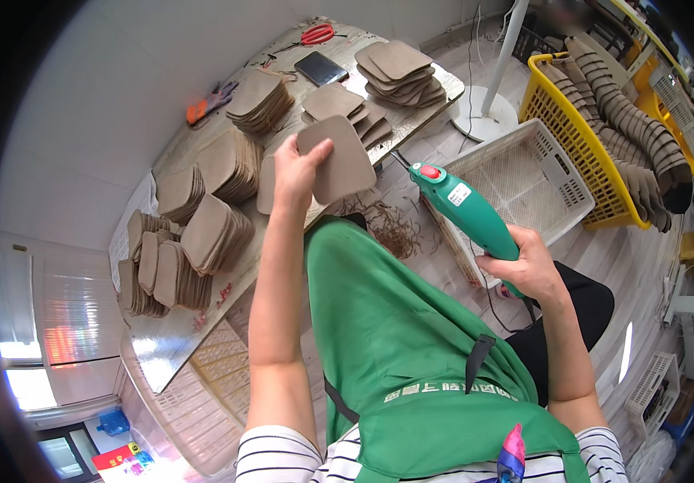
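Observation:
My left hand (294, 171) is closed on a flat brown pad (345, 161) with rounded corners, thumb on its face, held up over the table's near edge. Another brown pad (268, 187) shows partly behind that hand. In my right hand (530, 264) are green electric scissors (472, 211) with a red button and a narrow dark tip. The tip points toward the held pad and stays a little apart from it. My fingers wrap the handle's lower end, and part of the grip is hidden by them.
Stacks of brown pads (216, 233) cover much of the table (286, 36), with a phone (321, 68) and red-handled scissors (317, 34) at its far end. Brown scraps (395, 225) lie on the floor. A white crate (496, 165) and a yellow basket (552, 105) stand right.

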Action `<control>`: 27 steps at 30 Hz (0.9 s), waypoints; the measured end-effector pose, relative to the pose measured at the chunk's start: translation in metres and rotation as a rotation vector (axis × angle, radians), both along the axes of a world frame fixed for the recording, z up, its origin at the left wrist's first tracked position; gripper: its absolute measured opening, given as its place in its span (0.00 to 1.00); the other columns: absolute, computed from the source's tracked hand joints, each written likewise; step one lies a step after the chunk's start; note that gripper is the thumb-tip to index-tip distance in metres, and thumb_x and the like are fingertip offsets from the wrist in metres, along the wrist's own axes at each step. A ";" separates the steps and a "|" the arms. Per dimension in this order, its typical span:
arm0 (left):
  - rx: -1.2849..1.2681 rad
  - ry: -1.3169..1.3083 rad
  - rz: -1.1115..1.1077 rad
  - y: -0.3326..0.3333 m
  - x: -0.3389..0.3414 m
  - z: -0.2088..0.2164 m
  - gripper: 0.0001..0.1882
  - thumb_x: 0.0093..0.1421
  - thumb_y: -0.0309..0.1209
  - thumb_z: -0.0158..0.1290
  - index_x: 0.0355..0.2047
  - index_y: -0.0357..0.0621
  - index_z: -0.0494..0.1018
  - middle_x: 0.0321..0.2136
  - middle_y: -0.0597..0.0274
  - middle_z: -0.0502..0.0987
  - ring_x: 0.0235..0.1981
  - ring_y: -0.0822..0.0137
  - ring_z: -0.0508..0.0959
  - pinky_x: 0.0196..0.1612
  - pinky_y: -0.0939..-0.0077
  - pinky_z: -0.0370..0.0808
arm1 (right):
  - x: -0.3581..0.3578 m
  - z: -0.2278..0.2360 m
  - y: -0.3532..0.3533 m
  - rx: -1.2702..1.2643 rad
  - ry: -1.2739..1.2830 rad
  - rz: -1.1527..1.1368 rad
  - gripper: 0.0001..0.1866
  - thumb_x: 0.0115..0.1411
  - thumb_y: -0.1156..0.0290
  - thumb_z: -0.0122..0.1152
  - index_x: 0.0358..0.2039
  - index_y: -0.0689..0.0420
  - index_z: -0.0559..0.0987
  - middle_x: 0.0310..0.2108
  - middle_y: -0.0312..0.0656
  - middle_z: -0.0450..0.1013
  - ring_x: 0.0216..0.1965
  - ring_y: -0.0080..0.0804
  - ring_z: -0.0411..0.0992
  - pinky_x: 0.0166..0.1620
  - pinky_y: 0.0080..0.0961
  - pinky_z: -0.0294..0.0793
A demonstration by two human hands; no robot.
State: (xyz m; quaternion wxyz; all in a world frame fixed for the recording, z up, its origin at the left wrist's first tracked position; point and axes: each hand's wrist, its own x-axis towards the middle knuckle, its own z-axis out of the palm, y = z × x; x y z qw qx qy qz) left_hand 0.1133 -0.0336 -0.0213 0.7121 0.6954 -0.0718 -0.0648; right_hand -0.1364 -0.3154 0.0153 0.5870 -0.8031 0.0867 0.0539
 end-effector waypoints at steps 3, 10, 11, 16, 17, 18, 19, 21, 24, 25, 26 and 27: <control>0.158 -0.073 0.056 -0.019 0.074 0.012 0.19 0.62 0.29 0.63 0.48 0.29 0.73 0.39 0.54 0.82 0.39 0.67 0.82 0.42 0.74 0.80 | -0.006 -0.011 0.000 -0.027 -0.011 -0.024 0.12 0.50 0.70 0.70 0.30 0.64 0.77 0.24 0.34 0.72 0.27 0.18 0.68 0.32 0.23 0.69; 1.394 -0.207 0.149 0.010 0.072 0.020 0.29 0.54 0.47 0.67 0.47 0.35 0.79 0.44 0.42 0.82 0.49 0.47 0.81 0.52 0.57 0.76 | -0.014 -0.023 0.003 -0.007 -0.018 0.000 0.14 0.50 0.69 0.71 0.30 0.64 0.77 0.23 0.35 0.72 0.27 0.21 0.68 0.33 0.25 0.70; 1.540 -0.177 0.103 0.015 0.049 0.023 0.27 0.55 0.47 0.66 0.45 0.35 0.80 0.44 0.41 0.81 0.49 0.46 0.81 0.51 0.55 0.77 | -0.015 -0.025 0.005 0.002 -0.025 0.008 0.14 0.49 0.69 0.71 0.31 0.64 0.77 0.23 0.36 0.72 0.27 0.22 0.68 0.33 0.25 0.70; 1.676 -0.240 0.144 0.034 -0.009 -0.006 0.26 0.55 0.46 0.67 0.42 0.34 0.80 0.42 0.40 0.82 0.47 0.44 0.81 0.49 0.54 0.78 | -0.013 -0.034 0.007 0.018 -0.030 0.046 0.15 0.49 0.68 0.71 0.32 0.64 0.77 0.24 0.39 0.72 0.26 0.25 0.68 0.34 0.26 0.70; 1.668 -0.240 0.195 0.037 -0.014 -0.011 0.26 0.54 0.45 0.67 0.43 0.33 0.79 0.42 0.41 0.81 0.48 0.45 0.80 0.48 0.53 0.79 | -0.013 -0.033 0.008 0.006 -0.024 0.058 0.15 0.49 0.68 0.71 0.32 0.64 0.77 0.23 0.40 0.72 0.26 0.25 0.68 0.34 0.26 0.70; 1.655 -0.244 0.242 0.035 -0.017 -0.014 0.26 0.54 0.43 0.68 0.43 0.32 0.78 0.43 0.43 0.80 0.48 0.45 0.79 0.47 0.53 0.79 | -0.013 -0.032 0.008 -0.009 -0.019 0.065 0.15 0.49 0.68 0.71 0.32 0.64 0.77 0.23 0.40 0.71 0.26 0.26 0.68 0.34 0.27 0.70; 1.641 -0.249 0.289 0.035 -0.020 -0.018 0.26 0.54 0.42 0.68 0.44 0.32 0.77 0.43 0.44 0.79 0.48 0.45 0.79 0.47 0.53 0.79 | -0.014 -0.031 0.008 -0.025 -0.014 0.071 0.15 0.49 0.68 0.71 0.32 0.64 0.77 0.23 0.40 0.71 0.26 0.26 0.69 0.34 0.27 0.70; 1.605 -0.253 0.306 0.041 -0.027 -0.024 0.26 0.53 0.41 0.68 0.43 0.31 0.76 0.43 0.44 0.77 0.48 0.45 0.78 0.46 0.52 0.79 | -0.015 -0.028 0.009 -0.026 -0.013 0.068 0.16 0.49 0.68 0.71 0.33 0.64 0.78 0.23 0.41 0.71 0.26 0.27 0.69 0.33 0.28 0.70; 1.564 -0.307 0.363 0.042 -0.041 -0.033 0.27 0.52 0.43 0.69 0.42 0.33 0.76 0.43 0.46 0.76 0.47 0.45 0.77 0.46 0.53 0.78 | -0.015 -0.027 0.010 -0.021 -0.025 0.063 0.16 0.49 0.67 0.71 0.33 0.64 0.78 0.23 0.42 0.71 0.26 0.28 0.69 0.33 0.28 0.70; 1.543 -0.318 0.372 0.040 -0.046 -0.034 0.28 0.51 0.44 0.69 0.42 0.33 0.76 0.43 0.46 0.76 0.47 0.45 0.77 0.47 0.53 0.78 | -0.016 -0.027 0.010 -0.019 -0.031 0.060 0.16 0.49 0.67 0.71 0.33 0.64 0.78 0.23 0.42 0.71 0.26 0.28 0.69 0.34 0.28 0.70; 1.522 -0.328 0.381 0.039 -0.048 -0.033 0.28 0.51 0.45 0.69 0.42 0.34 0.76 0.43 0.47 0.76 0.46 0.45 0.77 0.47 0.53 0.78 | -0.016 -0.029 0.010 -0.028 -0.025 0.062 0.16 0.49 0.66 0.71 0.33 0.64 0.78 0.23 0.42 0.71 0.26 0.28 0.69 0.33 0.29 0.70; 1.487 -0.269 0.403 0.038 -0.048 -0.028 0.30 0.51 0.48 0.70 0.42 0.34 0.76 0.43 0.48 0.76 0.48 0.47 0.77 0.47 0.54 0.77 | -0.016 -0.031 0.011 -0.036 -0.022 0.067 0.16 0.49 0.66 0.71 0.33 0.64 0.78 0.23 0.42 0.71 0.26 0.28 0.69 0.33 0.29 0.70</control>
